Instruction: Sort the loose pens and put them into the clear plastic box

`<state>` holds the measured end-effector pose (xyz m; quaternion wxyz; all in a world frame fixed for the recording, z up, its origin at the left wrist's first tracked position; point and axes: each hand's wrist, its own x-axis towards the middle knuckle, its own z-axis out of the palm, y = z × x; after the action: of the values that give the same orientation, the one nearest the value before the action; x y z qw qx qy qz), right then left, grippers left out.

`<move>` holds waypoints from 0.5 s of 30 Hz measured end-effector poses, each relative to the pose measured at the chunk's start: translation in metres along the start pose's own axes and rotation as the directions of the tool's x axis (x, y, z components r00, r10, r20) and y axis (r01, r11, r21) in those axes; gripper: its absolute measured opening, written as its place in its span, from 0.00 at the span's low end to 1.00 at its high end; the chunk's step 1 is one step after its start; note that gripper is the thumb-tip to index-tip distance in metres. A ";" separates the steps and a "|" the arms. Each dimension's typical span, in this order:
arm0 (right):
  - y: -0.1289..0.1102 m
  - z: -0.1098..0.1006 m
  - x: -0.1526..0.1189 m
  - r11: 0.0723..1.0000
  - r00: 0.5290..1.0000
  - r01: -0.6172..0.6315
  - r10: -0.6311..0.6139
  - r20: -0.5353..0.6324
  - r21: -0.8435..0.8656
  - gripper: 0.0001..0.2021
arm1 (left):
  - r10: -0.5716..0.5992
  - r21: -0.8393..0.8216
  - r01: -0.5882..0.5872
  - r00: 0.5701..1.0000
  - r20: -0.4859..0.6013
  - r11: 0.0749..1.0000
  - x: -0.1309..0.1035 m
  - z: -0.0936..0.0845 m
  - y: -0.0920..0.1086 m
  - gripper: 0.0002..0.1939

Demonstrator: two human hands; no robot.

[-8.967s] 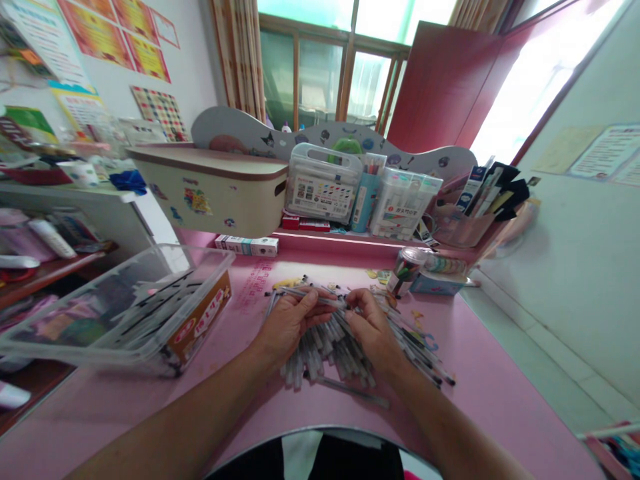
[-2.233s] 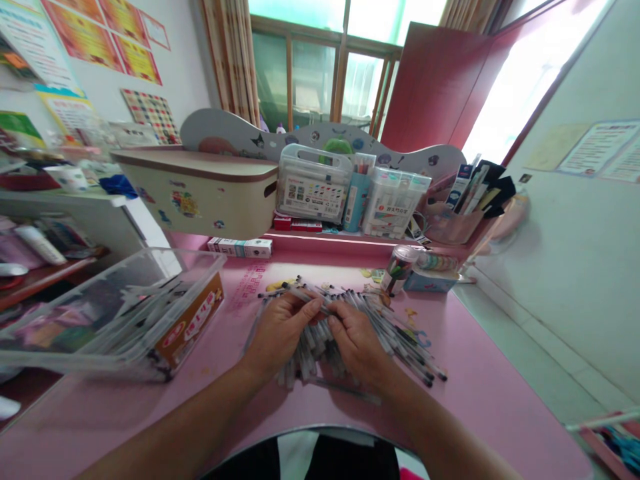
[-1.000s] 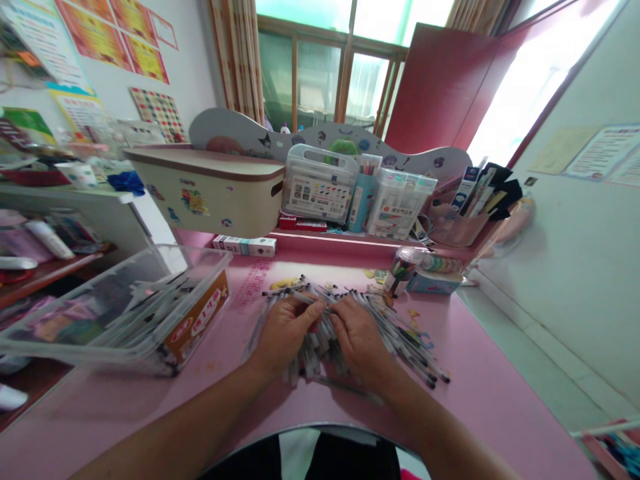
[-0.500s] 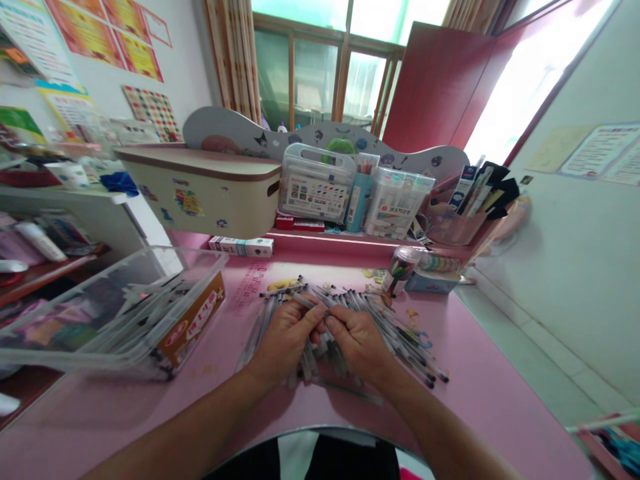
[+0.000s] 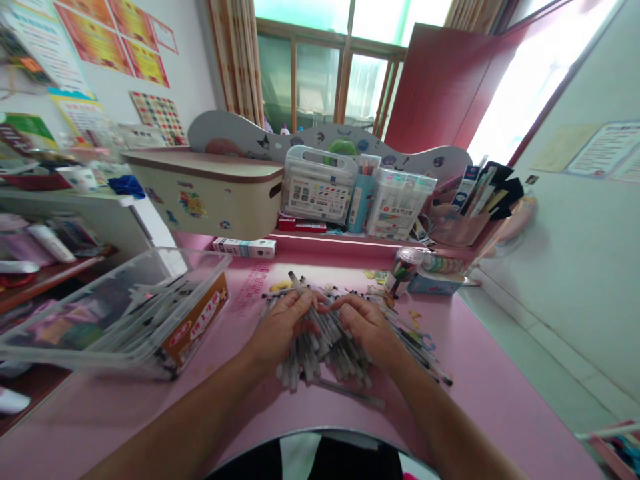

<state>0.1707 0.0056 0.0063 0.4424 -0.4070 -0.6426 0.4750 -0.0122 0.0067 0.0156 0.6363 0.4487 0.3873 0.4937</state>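
Observation:
A heap of slim clear-barrelled pens lies on the pink desk, beneath and between both hands. My left hand is closed at the heap's left side, thumb against fingers. A pen with a dark end sticks up from its grip. My right hand hovers over the heap's right part, its index finger stretched toward the left hand and its thumb apart. Nothing shows in it, though its lower fingers are partly hidden. One loose pen lies crosswise in front of the heap.
To the left stands a clear plastic box with pens and other items inside. Behind are a lidded cream bin, a clear marker case and a pink pen holder. A clear jar stands at the back right.
My hands, earlier pinched together over the heap, have drawn slightly apart. A pen now points up from my left hand, and more of the heap shows between them.

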 end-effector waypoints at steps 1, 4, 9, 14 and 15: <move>0.002 0.000 0.001 1.000 0.999 -0.013 0.014 -0.036 0.016 0.16 | -0.049 -0.040 0.051 0.997 0.053 0.998 0.000 0.000 -0.001 0.19; 0.009 -0.001 0.003 0.998 0.993 -0.046 0.050 -0.106 0.039 0.17 | -0.170 -0.069 0.190 0.958 0.230 0.979 -0.001 0.000 -0.005 0.21; 0.011 -0.001 0.004 0.994 0.986 -0.108 0.110 -0.123 0.021 0.22 | -0.233 0.001 0.251 0.897 0.377 0.968 -0.002 -0.003 -0.005 0.29; 0.008 -0.001 0.002 0.989 0.988 -0.148 0.149 -0.050 0.030 0.25 | -0.247 -0.086 0.303 0.885 0.396 0.949 -0.003 -0.006 -0.002 0.20; 0.009 -0.001 0.002 0.986 0.986 -0.162 0.164 -0.040 0.049 0.26 | -0.244 -0.110 0.310 0.883 0.401 0.944 -0.003 -0.006 -0.003 0.17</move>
<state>0.1724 0.0096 -0.0016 0.4251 -0.4582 -0.5864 0.5152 -0.0178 0.0047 0.0112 0.7997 0.4199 0.2725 0.3317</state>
